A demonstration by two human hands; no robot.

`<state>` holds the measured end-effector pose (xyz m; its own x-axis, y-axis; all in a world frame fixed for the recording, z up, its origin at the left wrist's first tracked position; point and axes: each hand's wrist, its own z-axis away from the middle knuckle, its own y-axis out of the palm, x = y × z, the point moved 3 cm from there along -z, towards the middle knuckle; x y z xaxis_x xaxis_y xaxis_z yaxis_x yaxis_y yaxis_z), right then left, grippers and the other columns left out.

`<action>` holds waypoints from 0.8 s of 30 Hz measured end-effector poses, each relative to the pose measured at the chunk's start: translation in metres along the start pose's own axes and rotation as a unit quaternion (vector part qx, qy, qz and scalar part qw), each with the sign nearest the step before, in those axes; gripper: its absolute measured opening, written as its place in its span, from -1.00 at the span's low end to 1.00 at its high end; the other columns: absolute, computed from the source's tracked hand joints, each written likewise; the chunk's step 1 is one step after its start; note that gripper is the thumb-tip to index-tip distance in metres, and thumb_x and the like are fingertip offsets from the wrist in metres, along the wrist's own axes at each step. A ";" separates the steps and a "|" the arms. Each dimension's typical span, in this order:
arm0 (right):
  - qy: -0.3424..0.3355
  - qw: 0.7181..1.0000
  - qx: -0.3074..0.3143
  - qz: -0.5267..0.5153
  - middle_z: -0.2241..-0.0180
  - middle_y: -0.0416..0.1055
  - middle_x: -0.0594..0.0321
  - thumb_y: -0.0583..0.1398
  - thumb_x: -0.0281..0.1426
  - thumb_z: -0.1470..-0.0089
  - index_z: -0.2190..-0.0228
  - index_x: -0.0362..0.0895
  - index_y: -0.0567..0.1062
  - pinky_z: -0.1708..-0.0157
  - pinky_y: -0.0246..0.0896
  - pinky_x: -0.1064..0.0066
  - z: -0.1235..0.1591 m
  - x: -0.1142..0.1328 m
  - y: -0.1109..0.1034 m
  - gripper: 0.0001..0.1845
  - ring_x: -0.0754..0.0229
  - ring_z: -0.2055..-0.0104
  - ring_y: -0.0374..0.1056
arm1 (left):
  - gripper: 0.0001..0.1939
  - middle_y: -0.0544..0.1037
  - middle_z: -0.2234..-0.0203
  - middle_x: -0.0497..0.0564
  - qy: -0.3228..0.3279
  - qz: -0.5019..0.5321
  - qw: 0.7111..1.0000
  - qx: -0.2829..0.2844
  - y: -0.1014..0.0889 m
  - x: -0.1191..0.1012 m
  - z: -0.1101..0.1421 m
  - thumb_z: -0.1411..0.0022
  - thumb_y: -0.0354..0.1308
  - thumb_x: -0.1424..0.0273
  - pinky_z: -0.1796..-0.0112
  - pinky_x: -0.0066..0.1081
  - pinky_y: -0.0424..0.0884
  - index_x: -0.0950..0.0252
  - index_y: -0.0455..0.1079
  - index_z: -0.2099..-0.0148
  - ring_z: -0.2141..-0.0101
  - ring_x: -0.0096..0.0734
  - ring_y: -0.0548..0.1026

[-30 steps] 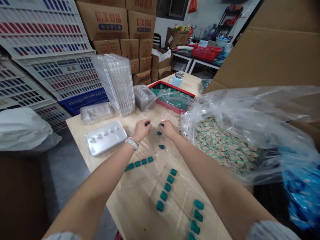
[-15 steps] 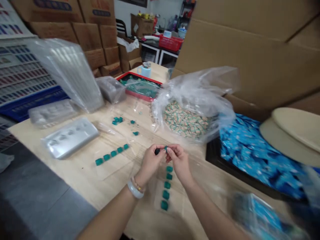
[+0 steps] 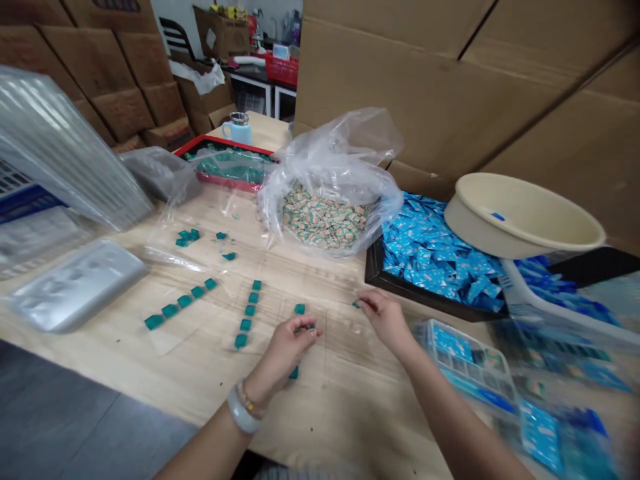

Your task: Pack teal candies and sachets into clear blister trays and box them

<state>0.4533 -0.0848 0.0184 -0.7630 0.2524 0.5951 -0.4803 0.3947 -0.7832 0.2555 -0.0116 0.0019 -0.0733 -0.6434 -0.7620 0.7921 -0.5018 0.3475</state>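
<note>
Small teal blocks lie in rows on a plywood table [image 3: 100, 347]. One slanting row [image 3: 177, 303] and one short column [image 3: 247, 310] lie left of my hands, with a loose clump [image 3: 186, 237] farther up. My left hand [image 3: 285, 353] rests on the table, its fingertips curled over a teal block [image 3: 306, 327]. Another block [image 3: 294, 373] shows just below that hand. My right hand [image 3: 385, 320] reaches left, its fingertips touching a small teal block [image 3: 356, 304]. Thin clear plastic film [image 3: 175, 233] lies over part of the table.
A clear bag [image 3: 325, 220] holds wrapped pieces. A black tray [image 3: 395, 283] holds blue sachets, under a tilted beige basin [image 3: 520, 220]. A compartment box [image 3: 465, 363] sits at lower right. Silver trays [image 3: 77, 283] lie left, and a red-rimmed tray [image 3: 220, 181] stands at the back.
My view has swung right. My hands, together around a dark-tipped teal piece half a second ago, have come apart and lowered to the table, left hand at the column's lower right, right hand farther right.
</note>
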 end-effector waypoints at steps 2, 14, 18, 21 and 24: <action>-0.023 0.998 0.053 0.000 0.47 0.32 0.21 0.06 -0.44 0.02 0.46 -0.16 0.41 0.41 0.17 0.41 0.006 0.008 0.007 -0.87 0.23 0.41 0.26 | -0.69 0.49 0.46 0.04 -0.006 -0.011 1.000 0.001 -0.001 0.001 0.002 0.17 0.23 0.41 0.28 -0.41 0.33 0.39 0.36 0.29 0.37 -0.41 0.46; -0.090 0.989 0.109 0.031 0.38 0.36 0.15 0.02 -0.49 0.00 0.31 -0.14 0.38 0.30 0.22 0.30 0.042 0.012 0.035 -0.81 0.17 0.29 0.26 | -0.70 0.39 0.62 -0.07 0.027 -0.037 0.999 0.006 -0.001 0.006 0.004 0.12 0.19 0.30 0.55 -0.54 0.28 0.41 0.38 0.33 0.60 -0.59 0.33; -0.031 0.998 0.042 -0.032 0.22 0.33 0.09 0.08 -0.41 0.03 0.15 -0.11 0.33 0.17 0.18 0.19 0.052 0.031 0.027 -0.67 0.10 0.15 0.24 | -0.70 0.46 0.51 -0.02 0.010 0.013 0.999 0.040 0.006 0.002 0.014 0.13 0.21 0.33 0.37 -0.47 0.34 0.39 0.39 0.30 0.48 -0.52 0.41; 0.064 0.973 0.061 -0.211 0.30 0.35 0.14 0.08 -0.31 0.01 0.28 -0.12 0.38 0.21 0.19 0.25 0.062 0.052 0.031 -0.77 0.15 0.23 0.27 | -0.74 0.48 0.42 0.01 0.034 -0.007 0.997 0.068 0.012 -0.002 0.021 0.13 0.21 0.36 0.31 -0.42 0.35 0.36 0.40 0.32 0.41 -0.46 0.43; 0.159 0.896 0.090 -0.405 0.48 0.31 0.28 0.15 -0.23 0.10 0.42 -0.13 0.35 0.38 0.21 0.38 0.072 0.064 0.040 -0.78 0.28 0.42 0.26 | -0.77 0.50 0.42 0.02 0.075 -0.104 0.989 0.074 0.015 -0.003 0.024 0.14 0.20 0.36 0.29 -0.39 0.34 0.33 0.42 0.35 0.37 -0.38 0.43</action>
<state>0.3546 -0.1168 0.0123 0.0160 0.1983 0.9800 -0.9048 0.4201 -0.0702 0.2530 -0.0310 0.0227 -0.1252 -0.4305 -0.8939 0.6708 -0.7005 0.2434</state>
